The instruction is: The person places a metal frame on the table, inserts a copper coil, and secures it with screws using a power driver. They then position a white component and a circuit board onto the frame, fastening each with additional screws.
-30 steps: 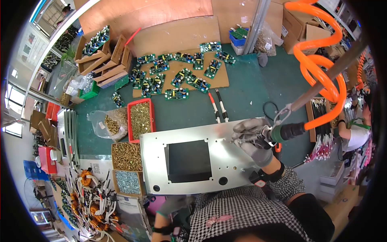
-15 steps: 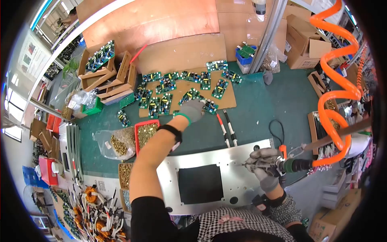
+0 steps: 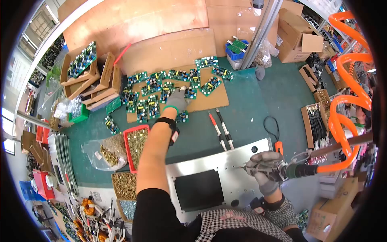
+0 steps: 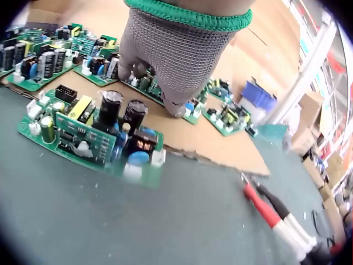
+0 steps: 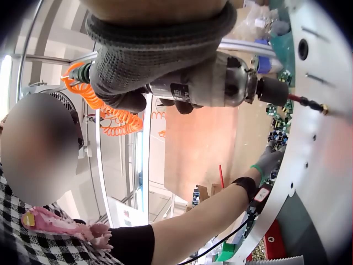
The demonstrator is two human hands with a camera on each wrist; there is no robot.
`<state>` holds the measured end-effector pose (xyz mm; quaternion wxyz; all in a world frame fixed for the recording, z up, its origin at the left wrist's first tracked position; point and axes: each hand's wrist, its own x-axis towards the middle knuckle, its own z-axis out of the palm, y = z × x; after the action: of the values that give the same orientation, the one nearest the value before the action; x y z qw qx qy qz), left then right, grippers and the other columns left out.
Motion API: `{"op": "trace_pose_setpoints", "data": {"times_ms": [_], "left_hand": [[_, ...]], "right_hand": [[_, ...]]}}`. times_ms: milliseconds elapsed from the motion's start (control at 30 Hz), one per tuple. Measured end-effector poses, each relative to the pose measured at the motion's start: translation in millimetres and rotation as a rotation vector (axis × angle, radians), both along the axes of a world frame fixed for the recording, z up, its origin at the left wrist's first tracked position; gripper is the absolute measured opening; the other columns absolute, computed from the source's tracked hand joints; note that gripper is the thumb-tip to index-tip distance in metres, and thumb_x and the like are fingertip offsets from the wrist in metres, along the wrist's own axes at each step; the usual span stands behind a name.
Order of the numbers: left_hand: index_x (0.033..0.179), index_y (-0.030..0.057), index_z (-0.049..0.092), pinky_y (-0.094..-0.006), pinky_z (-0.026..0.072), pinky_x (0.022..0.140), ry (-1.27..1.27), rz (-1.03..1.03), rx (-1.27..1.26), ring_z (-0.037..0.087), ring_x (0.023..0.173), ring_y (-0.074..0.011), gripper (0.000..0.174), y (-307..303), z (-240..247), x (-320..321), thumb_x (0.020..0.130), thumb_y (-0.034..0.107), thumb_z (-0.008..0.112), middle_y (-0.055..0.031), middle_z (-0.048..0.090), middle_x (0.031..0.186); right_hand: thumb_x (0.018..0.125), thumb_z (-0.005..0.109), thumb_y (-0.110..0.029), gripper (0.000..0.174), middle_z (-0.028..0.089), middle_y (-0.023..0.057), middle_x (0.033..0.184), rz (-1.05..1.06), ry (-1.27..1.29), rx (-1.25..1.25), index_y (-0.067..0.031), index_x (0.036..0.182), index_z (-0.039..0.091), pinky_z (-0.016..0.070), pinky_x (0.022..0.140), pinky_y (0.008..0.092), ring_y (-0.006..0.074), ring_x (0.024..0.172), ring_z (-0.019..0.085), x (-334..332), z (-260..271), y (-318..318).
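Left hand (image 3: 177,101) moved to circuit boards (image 3: 153,107), grip unclear; right hand (image 3: 264,161) grips driver (image 5: 234,83); red bin (image 3: 128,152): brassy parts (image 3: 138,145).

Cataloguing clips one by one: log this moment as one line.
Gloved left hand: among green rectangular circuit boards, contact unclear | gloved right hand: grips silver power screwdriver | screwdriver: over silver metal panel

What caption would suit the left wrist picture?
Gloved fingers down among green circuit boards and brown cardboard, a red-ended lead and a black-ended lead lying nearby.
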<state>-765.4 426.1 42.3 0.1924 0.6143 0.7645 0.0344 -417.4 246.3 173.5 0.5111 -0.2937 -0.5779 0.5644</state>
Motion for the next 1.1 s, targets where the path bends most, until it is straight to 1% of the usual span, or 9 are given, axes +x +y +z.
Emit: {"op": "trace_pose_setpoints", "data": {"times_ms": [100, 233, 300, 500, 600, 800, 900, 1033, 1100], "left_hand": [[0.136, 0.0079, 0.041, -0.0411, 0.0409, 0.099, -0.248, -0.111, 0.043, 0.049, 0.122, -0.0316, 0.06, -49, 40, -17, 0.087, 0.035, 0.061, -0.0161, 0.049, 0.133], [0.136, 0.0039, 0.042, -0.0333, 0.0405, 0.098, -0.665, 0.132, 0.076, 0.051, 0.118, -0.0229, 0.058, -183, 135, -38, 0.089, 0.031, 0.062, -0.0137, 0.053, 0.129], [0.135, 0.0005, 0.042, -0.0312, 0.0412, 0.096, -0.741, 0.204, 0.397, 0.052, 0.116, -0.0191, 0.054, -258, 115, -72, 0.091, 0.026, 0.059, -0.0123, 0.054, 0.126], [0.123, -0.0018, 0.054, -0.0248, 0.0458, 0.078, -0.52, 1.089, 0.549, 0.056, 0.09, -0.0112, 0.038, -481, 104, -72, 0.09, 0.018, 0.059, -0.0073, 0.062, 0.106], [0.111, -0.001, 0.063, -0.0221, 0.0442, 0.066, -0.447, 1.126, 0.515, 0.053, 0.072, -0.0081, 0.029, -539, 75, -34, 0.09, 0.018, 0.059, -0.002, 0.064, 0.088], [0.12, 0.0143, 0.059, -0.0397, 0.0479, 0.085, 0.179, 1.023, 0.202, 0.061, 0.097, -0.0311, 0.041, -546, -10, 11, 0.08, 0.021, 0.068, -0.0125, 0.061, 0.11], [0.123, 0.0158, 0.055, -0.0426, 0.0455, 0.091, 0.22, 1.136, 0.151, 0.055, 0.109, -0.0342, 0.045, -523, -23, 13, 0.08, 0.022, 0.067, -0.0141, 0.053, 0.123], [0.106, 0.0111, 0.065, -0.0431, 0.0475, 0.083, 0.056, 1.192, 0.341, 0.06, 0.094, -0.037, 0.028, -532, -42, -7, 0.08, 0.022, 0.067, -0.0142, 0.065, 0.101], [0.101, 0.0061, 0.066, -0.0357, 0.0501, 0.067, -0.041, 1.203, 0.456, 0.064, 0.069, -0.0257, 0.021, -540, -39, -7, 0.085, 0.02, 0.063, -0.01, 0.068, 0.087]], "right_hand": [[0.072, 0.064, 0.008, 0.045, 0.06, 0.0172, 0.102, 0.004, 0.164, -0.071, -0.0009, 0.112, 0.046, 0.0546, 0.076, 0.0336, 0.0216, 0.087, 0.065, -5, -2, -3], [0.073, 0.059, 0.015, 0.04, 0.061, 0.0157, 0.095, 0.027, 0.016, -0.026, -0.0005, 0.108, 0.046, 0.0559, 0.065, 0.0317, 0.0198, 0.075, 0.063, -2, 10, 1], [0.076, 0.06, 0.013, 0.038, 0.061, 0.0151, 0.095, 0.072, 0.121, -0.05, -0.0006, 0.108, 0.047, 0.0546, 0.06, 0.0311, 0.0185, 0.074, 0.062, -4, 15, 0], [0.081, 0.057, 0.005, 0.032, 0.061, 0.015, 0.094, 0.169, 0.095, 0.078, -0.0001, 0.111, 0.048, 0.0502, 0.053, 0.0287, 0.0174, 0.07, 0.06, -6, 21, 2], [0.08, 0.055, 0.0, 0.032, 0.06, 0.0143, 0.095, 0.179, 0.08, 0.039, 0.0009, 0.112, 0.048, 0.0501, 0.054, 0.0278, 0.017, 0.073, 0.059, -1, 15, 4], [0.077, 0.053, -0.001, 0.037, 0.058, 0.013, 0.101, 0.218, 0.082, 0.085, 0.001, 0.114, 0.048, 0.0495, 0.075, 0.0326, 0.0183, 0.082, 0.059, 5, 8, 7], [0.077, 0.052, -0.001, 0.037, 0.058, 0.013, 0.103, 0.233, 0.056, 0.062, 0.0013, 0.114, 0.048, 0.0492, 0.076, 0.0331, 0.018, 0.083, 0.059, 5, 10, 6], [0.077, 0.05, 0.001, 0.037, 0.058, 0.0129, 0.104, 0.239, 0.054, 0.164, 0.0012, 0.114, 0.048, 0.0488, 0.078, 0.0322, 0.0179, 0.085, 0.059, 1, 10, 4], [0.077, 0.05, 0.002, 0.038, 0.058, 0.013, 0.104, 0.251, 0.056, 0.156, 0.001, 0.114, 0.048, 0.0494, 0.076, 0.0318, 0.0176, 0.085, 0.059, 1, 11, 3]]}}
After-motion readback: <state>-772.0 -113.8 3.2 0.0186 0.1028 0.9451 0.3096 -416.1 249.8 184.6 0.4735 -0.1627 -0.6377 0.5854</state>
